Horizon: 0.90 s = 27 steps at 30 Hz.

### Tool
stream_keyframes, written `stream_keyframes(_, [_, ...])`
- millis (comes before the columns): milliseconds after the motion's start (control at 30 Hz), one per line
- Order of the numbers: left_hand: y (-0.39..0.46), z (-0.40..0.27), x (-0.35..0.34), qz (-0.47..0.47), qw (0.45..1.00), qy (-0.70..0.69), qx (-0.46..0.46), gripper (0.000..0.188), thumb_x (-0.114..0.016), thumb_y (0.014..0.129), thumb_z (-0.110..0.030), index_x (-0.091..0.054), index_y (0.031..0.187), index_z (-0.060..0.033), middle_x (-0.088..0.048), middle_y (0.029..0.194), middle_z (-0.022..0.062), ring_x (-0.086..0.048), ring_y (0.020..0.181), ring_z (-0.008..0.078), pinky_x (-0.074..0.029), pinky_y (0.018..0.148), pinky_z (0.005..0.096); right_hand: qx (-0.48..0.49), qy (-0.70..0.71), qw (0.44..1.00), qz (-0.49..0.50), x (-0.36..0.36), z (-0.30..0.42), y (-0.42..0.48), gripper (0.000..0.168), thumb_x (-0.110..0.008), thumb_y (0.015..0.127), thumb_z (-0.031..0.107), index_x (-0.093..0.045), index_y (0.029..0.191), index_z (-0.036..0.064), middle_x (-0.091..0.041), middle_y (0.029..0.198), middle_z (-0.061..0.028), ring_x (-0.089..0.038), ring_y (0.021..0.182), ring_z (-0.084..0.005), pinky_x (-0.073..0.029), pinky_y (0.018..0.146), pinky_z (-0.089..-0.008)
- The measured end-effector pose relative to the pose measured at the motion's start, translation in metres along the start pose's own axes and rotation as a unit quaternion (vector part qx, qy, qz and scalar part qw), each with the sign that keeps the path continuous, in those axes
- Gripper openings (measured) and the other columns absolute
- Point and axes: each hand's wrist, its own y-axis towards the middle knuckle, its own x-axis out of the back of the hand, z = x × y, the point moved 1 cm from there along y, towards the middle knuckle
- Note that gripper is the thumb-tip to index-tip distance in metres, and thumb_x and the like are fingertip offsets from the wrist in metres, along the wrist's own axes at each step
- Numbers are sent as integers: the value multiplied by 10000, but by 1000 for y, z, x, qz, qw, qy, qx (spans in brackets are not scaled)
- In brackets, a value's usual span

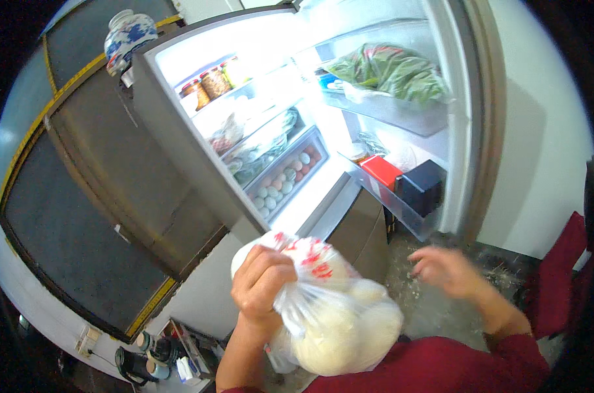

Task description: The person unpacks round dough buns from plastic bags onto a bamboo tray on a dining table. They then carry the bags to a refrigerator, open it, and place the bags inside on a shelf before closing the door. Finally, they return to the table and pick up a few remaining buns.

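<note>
My left hand point(262, 282) grips the gathered neck of a thin plastic bag point(346, 329) with large pale round lumps inside, perhaps steamed buns. Red print shows on the plastic point(319, 263) behind the fist. Whether this is one bag or two I cannot tell. To the right, my right hand point(442, 270) is blurred, its fingers somewhat apart and nothing seen in it. It appears just below the lower end of the open refrigerator door point(466, 123). Before me stands the lit refrigerator point(203, 147), with eggs point(280, 184) in a clear drawer point(321, 140).
Glass jars point(213, 82) and bagged food fill the shelves. Bagged leafy greens point(388, 71), a red box point(381, 171) and a dark box point(421, 186) sit in the door racks. A blue-and-white vase point(130, 37) stands atop the refrigerator. A dark kettle point(132, 366) is at lower left.
</note>
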Motion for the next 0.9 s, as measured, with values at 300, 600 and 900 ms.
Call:
stream_keyframes(300, [81, 86, -156, -16, 999, -37, -12, 180, -655, 561, -102, -564, 694, -22, -598, 828, 116, -561, 833, 288, -447, 731, 355, 48, 752, 647, 115, -12, -85, 144, 877, -350, 828, 722, -232, 1438, 103, -304, 1455, -116, -314, 1328, -254, -220, 1114, -430])
stream_keyframes(600, [72, 226, -188, 34, 840, -407, 358, 590, -439, 958, -262, -178, 1450, -66, -261, 1461, 151, -283, 1334, 292, -261, 1083, 390, 135, 561, 816, -29, 55, -79, 327, 760, -457, 863, 603, -359, 1369, 44, -471, 1314, -118, -465, 1202, -214, -377, 1015, -359])
stream_keyframes(900, [70, 384, -219, -142, 701, -567, 408, 393, -412, 954, -186, -419, 1288, 20, -541, 1208, 159, -568, 1049, 260, -483, 878, 377, 270, 348, 890, -119, 61, 1, 481, 729, -720, 778, 352, -409, 1314, -31, -525, 1191, -127, -501, 1082, -172, -396, 938, -275])
